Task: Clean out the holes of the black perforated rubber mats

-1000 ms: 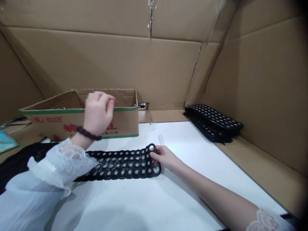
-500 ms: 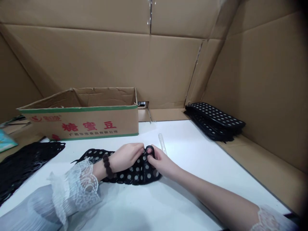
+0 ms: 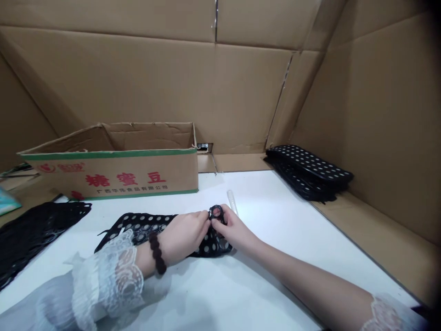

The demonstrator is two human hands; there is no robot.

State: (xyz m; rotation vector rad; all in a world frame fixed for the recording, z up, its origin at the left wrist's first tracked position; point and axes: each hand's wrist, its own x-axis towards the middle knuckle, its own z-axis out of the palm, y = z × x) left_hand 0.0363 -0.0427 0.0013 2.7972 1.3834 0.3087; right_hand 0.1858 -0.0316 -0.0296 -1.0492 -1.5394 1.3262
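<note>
A black fabric piece with pale polka dots [image 3: 210, 248] lies on the white table in front of me, partly hidden under my left hand and sleeve. My left hand [image 3: 188, 234] is closed, its fingertips pinching the fabric near its right end. Close against it, my right hand [image 3: 234, 227] holds a raised part of the same fabric between thumb and fingers. A dark rounded loop [image 3: 216, 212] shows at the right fingertips; whether it is a separate ring or a fold, I cannot tell.
An open cardboard box [image 3: 113, 170] stands at the back left. Black netted-looking material [image 3: 37, 234] lies at the left. A stack of dotted black fabric pieces [image 3: 306, 170] sits at the back right. A clear slender object [image 3: 232, 201] lies behind my right hand. Cardboard walls [image 3: 148, 82] surround the table.
The fabric's right part has been drawn up slightly, and more of its left part shows flat. The dark loop at my right fingertips is more visible. Both hands keep their hold.
</note>
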